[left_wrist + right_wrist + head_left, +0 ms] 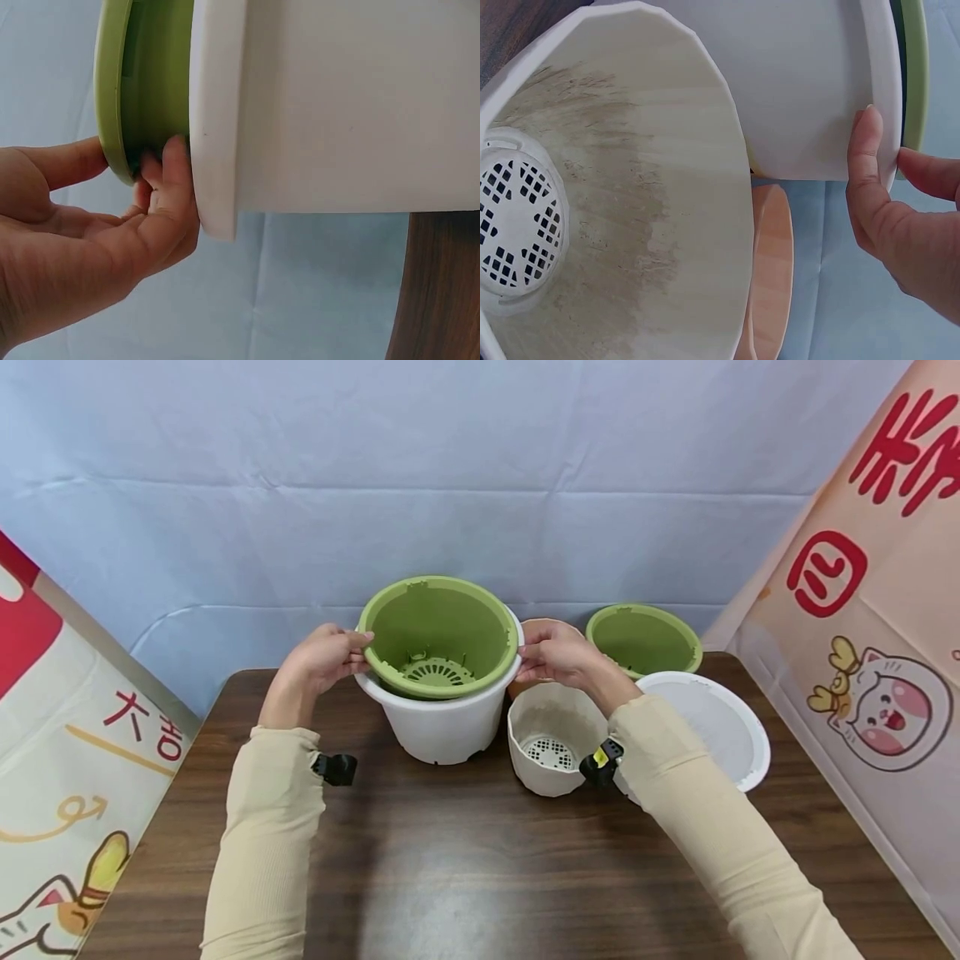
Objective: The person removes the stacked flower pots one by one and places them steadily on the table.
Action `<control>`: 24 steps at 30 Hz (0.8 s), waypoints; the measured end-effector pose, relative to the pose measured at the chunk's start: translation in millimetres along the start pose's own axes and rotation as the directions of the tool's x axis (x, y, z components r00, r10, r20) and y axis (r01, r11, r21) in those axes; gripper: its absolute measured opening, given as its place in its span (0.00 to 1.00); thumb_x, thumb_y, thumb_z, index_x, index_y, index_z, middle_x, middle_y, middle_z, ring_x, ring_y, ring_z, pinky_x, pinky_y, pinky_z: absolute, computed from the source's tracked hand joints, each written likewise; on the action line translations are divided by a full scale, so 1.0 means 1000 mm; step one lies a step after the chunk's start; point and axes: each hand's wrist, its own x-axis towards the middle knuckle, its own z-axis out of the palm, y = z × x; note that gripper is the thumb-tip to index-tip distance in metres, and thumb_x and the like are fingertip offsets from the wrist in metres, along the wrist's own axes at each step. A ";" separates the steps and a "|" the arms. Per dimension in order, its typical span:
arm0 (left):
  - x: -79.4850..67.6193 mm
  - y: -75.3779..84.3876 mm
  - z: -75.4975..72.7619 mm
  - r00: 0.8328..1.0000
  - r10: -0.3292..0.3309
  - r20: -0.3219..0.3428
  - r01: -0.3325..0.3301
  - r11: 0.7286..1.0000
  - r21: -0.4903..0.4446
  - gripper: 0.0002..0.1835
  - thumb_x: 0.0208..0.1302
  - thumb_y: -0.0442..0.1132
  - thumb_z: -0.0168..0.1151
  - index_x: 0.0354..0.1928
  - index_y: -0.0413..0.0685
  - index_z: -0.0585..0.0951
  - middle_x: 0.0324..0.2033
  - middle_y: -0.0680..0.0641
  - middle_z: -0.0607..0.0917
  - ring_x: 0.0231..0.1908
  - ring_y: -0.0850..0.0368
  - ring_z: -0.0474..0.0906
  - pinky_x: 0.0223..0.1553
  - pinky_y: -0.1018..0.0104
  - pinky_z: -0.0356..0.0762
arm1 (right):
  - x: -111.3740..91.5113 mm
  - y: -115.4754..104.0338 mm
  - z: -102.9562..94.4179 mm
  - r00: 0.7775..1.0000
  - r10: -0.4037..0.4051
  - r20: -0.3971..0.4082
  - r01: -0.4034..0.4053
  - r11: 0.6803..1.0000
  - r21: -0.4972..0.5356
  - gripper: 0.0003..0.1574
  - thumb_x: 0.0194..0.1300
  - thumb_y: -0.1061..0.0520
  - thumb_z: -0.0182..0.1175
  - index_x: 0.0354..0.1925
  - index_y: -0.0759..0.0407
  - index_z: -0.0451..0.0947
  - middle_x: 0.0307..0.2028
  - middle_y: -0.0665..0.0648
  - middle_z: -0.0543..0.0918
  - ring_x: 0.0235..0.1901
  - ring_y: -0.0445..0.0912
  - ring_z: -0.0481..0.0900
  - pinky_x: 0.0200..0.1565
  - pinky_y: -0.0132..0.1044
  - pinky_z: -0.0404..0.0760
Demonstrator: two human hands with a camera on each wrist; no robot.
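Note:
A green flowerpot point(438, 618) with a slotted base sits tilted inside the mouth of a white flowerpot point(446, 731), its left side raised above the white rim. My left hand point(326, 656) pinches the green rim, thumb on top and fingers curled beneath it, as the left wrist view shows. Those fingers lie against the white rim. On the other side my right hand point(558, 652) grips the white pot's rim. Its thumb is at the seam beside the green rim, and its fingers point(866, 150) press the white pot's outer side.
A cream pot point(562, 714) with a perforated base stands right of the white pot. Behind it is a terracotta-coloured pot point(772, 277), partly hidden. Farther right are another green pot point(645, 639) and a wide white round container point(757, 747). The wooden table point(450, 860) meets a cloth backdrop.

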 end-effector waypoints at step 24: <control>-0.005 0.007 0.002 0.995 0.014 -0.098 -0.010 0.999 0.040 0.22 0.71 0.32 0.40 0.58 0.18 0.58 0.56 0.25 0.64 0.23 0.69 0.78 0.45 0.69 0.75 | 0.001 0.001 0.001 1.000 -0.004 -0.019 0.004 1.000 0.009 0.05 0.66 0.72 0.42 0.37 0.74 0.66 0.21 0.59 0.75 0.19 0.46 0.77 0.28 0.34 0.81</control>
